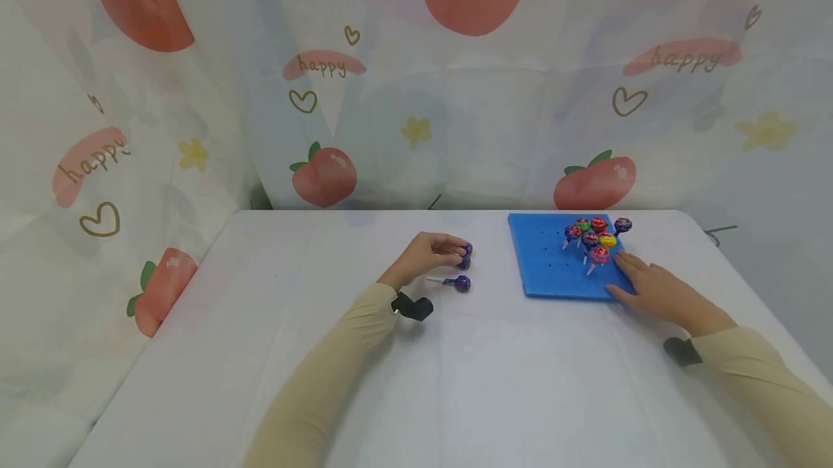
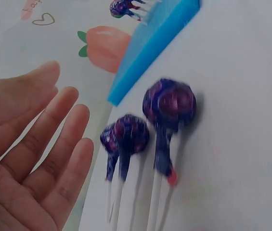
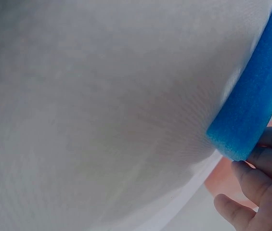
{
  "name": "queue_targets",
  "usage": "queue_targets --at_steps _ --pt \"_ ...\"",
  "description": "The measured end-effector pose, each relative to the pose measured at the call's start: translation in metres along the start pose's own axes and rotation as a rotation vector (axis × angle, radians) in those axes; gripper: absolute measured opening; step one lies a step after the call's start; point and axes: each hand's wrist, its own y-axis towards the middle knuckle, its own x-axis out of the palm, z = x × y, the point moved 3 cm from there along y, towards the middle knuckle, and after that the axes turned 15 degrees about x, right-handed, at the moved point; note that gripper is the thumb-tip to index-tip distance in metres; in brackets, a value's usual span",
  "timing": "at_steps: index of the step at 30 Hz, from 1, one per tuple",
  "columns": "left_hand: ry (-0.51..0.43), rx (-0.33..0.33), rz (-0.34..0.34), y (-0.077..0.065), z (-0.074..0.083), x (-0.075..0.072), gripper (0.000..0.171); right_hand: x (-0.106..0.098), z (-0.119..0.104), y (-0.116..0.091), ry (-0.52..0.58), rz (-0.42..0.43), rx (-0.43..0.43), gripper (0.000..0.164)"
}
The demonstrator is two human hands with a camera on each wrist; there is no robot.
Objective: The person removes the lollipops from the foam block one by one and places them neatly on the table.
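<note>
Three purple-wrapped lollipops lie on the white table to the left of the board; the nearest lollipop (image 1: 463, 283) shows its stick pointing left. My left hand (image 1: 423, 257) hovers at the farther two, partly covering them. In the left wrist view, the fingers of that hand (image 2: 34, 159) are loosely extended, apart from the purple lollipops (image 2: 169, 103). A blue foam board (image 1: 543, 281) on the right holds several upright or leaning lollipops (image 1: 590, 239) on its right part. My right hand (image 1: 657, 294) rests at the board's right edge, touching it with spread fingers.
Small holes dot the left and middle part of the blue board. The white table (image 1: 390, 396) ends at a printed curtain (image 1: 481, 128) behind it, and another curtain side (image 1: 78, 265) hangs along the left.
</note>
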Motion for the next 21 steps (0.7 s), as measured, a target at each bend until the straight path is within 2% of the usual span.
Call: queue_targets --at_steps 3,10,14,21 --pt "-0.063 0.011 0.026 0.009 0.002 0.01 0.036 0.0 0.0 0.0 0.002 -0.001 0.0 0.079" --pt "-0.059 0.008 0.11 0.035 0.013 0.037 0.039 0.001 0.001 0.001 -0.008 0.009 -0.002 0.077" --pt "-0.079 0.013 0.162 0.052 0.022 0.057 0.037 0.001 0.001 0.001 -0.007 0.005 0.001 0.077" --pt "-0.138 0.003 0.209 0.08 0.031 0.095 0.037 0.0 0.001 -0.001 -0.002 -0.003 0.006 0.077"
